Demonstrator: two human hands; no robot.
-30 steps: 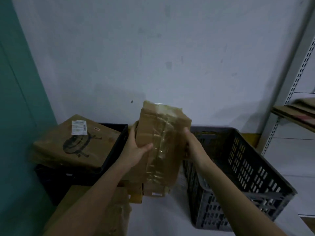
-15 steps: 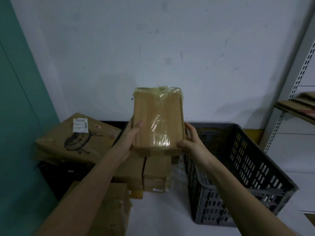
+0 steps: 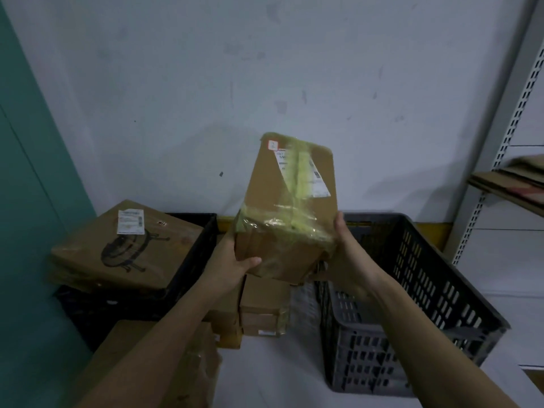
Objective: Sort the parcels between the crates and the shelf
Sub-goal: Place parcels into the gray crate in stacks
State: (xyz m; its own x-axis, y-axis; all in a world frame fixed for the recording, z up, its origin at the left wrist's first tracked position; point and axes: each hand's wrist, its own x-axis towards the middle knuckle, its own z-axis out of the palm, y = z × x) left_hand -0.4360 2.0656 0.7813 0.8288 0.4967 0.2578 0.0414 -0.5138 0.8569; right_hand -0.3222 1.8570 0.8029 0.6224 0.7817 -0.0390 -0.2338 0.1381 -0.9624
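— Fingers (image 3: 250,262) of the left hand (image 3: 232,265)?
— Curled round the parcel (image 3: 290,219), low on its left side; the right hand (image 3: 348,254) gripped its right edge.
— And the parcel?
— Held tilted between them, gray crate (image 3: 418,293) right, black crate (image 3: 194,251) left.

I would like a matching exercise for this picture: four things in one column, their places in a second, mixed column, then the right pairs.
Things:
1. taped parcel
2. parcel with drawing
3. grey crate
4. flat cardboard

Places:
A. on the shelf, far right
B. on the black crate, left
C. held up in both hands
D. on the floor, right

Pairs: 1-C, 2-B, 3-D, 4-A
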